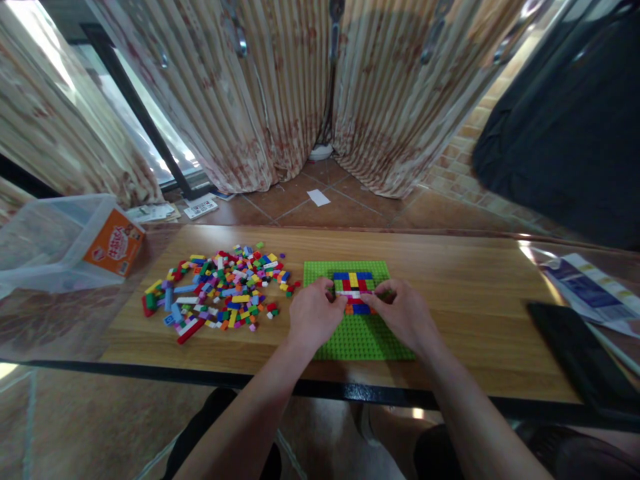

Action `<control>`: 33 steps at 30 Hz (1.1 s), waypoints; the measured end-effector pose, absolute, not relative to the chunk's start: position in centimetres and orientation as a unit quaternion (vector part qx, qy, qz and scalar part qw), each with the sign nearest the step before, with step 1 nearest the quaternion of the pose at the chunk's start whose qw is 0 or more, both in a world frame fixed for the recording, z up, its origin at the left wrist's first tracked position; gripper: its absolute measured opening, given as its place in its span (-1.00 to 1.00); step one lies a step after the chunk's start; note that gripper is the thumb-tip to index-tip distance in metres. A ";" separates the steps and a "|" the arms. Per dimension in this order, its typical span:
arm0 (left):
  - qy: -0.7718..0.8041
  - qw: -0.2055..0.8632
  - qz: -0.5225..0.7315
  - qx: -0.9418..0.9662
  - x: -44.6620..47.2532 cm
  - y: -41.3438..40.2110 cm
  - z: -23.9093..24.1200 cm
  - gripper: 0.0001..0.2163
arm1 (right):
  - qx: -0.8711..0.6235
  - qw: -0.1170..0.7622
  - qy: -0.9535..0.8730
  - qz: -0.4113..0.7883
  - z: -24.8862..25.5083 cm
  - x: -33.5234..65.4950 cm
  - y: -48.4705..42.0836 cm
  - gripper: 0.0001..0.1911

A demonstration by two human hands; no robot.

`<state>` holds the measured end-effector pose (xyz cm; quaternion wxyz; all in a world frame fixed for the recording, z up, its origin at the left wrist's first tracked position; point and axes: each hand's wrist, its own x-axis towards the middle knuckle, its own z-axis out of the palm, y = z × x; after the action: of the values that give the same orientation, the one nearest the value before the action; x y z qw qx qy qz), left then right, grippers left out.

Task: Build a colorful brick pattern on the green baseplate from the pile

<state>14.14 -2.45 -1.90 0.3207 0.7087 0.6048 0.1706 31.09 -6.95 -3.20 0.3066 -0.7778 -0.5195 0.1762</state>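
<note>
A small patch of toy bricks in blue, yellow, red and white (356, 309) is built on the green studded baseplate (360, 343). My left hand (316, 312) is at the left side of the patch, its thumb and fingers pinched at the left end of a thin white brick (349, 293). From the other side, my right hand (400, 308) pinches near that brick's right end, where a pinkish bit shows by the thumb. Both hands rest low over the plate, and the fingertips cover part of the bricks.
Loose bricks in many colours (225, 287) lie spread over the left of the wooden table (470, 307). A clear plastic bin (55, 247) with an orange label stands far left. At the right end are a black flat object (575, 353) and printed papers (595, 287).
</note>
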 end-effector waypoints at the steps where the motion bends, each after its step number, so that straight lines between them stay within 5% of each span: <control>1: 0.607 0.320 0.169 0.708 14.2 -2.5 -1.9 -0.72 | -0.778 0.303 -0.519 0.183 -3.2 31.1 -6.9 -0.67; 17: 0.602 0.327 0.167 0.709 14.2 -2.2 -2.0 -0.74 | -0.771 0.316 -0.507 0.223 -3.4 31.4 -6.6 -0.62; 33: 0.492 0.457 0.289 0.683 11.3 -0.3 -3.5 -0.78 | -0.765 0.472 -0.394 0.191 -2.2 31.3 -6.2 -0.59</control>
<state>11.29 -0.33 -3.54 0.4566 0.6827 0.4919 0.2890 31.31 -6.16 -2.19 0.4725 -0.7647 -0.3944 0.1910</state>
